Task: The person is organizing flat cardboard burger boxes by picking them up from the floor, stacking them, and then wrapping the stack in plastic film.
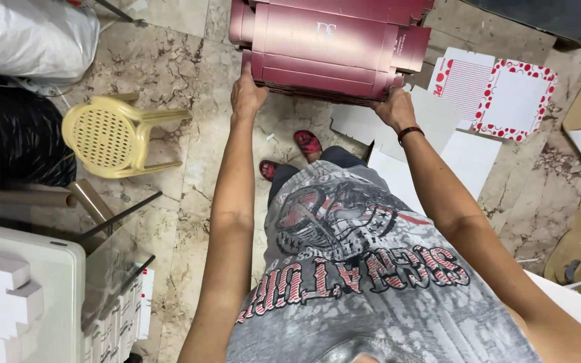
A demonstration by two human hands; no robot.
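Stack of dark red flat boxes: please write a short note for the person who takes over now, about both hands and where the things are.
Left hand: grips the near left edge of the stack of dark red flat boxes, fingers under it.
Right hand: grips the near right corner of the same stack; a dark band is on that wrist.
The stack is held out in front of the body, above the marble floor.
Nearby: yellow plastic chair on the left, white card sheets and a red-dotted card on the floor at right.
Done: stack gripped by both hands.
Left: the stack is not set down anywhere.
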